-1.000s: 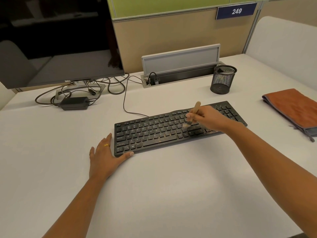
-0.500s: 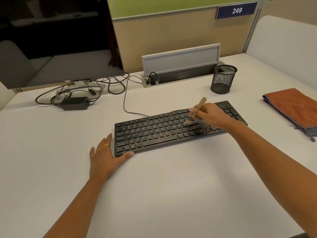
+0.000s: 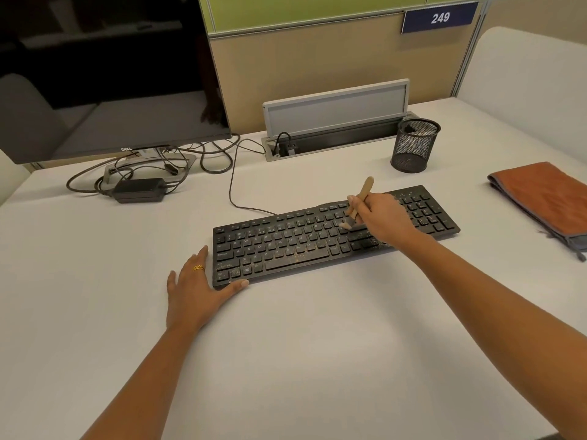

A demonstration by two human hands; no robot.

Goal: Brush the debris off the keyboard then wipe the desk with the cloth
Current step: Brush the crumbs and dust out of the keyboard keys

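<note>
Overhead, a blue sign (image 3: pixel 440 17) reads "249"; the monitor (image 3: pixel 111 74) bezel reads "DELL". Right hand (image 3: pixel 381 217) fingers pinch the brush (image 3: pixel 359 204), bristles on the keyboard (image 3: pixel 286 246). Left hand (image 3: pixel 197 293) lies flat, fingers spread, at its left corner. Debris (image 3: pixel 295 257) speckles the keys. Cloth (image 3: pixel 543 195) lies folded on the worktop (image 3: pixel 317 344), right of a mesh cup (image 3: pixel 414 147).

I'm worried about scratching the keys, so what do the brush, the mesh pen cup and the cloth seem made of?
The brush has a pale matte handle, likely bare wood; its bristles look soft and light, fibre unclear. The pen cup is see-through black mesh, probably painted metal. The cloth is rust-orange, folded, slightly nappy with grey edging, perhaps microfibre.
</note>
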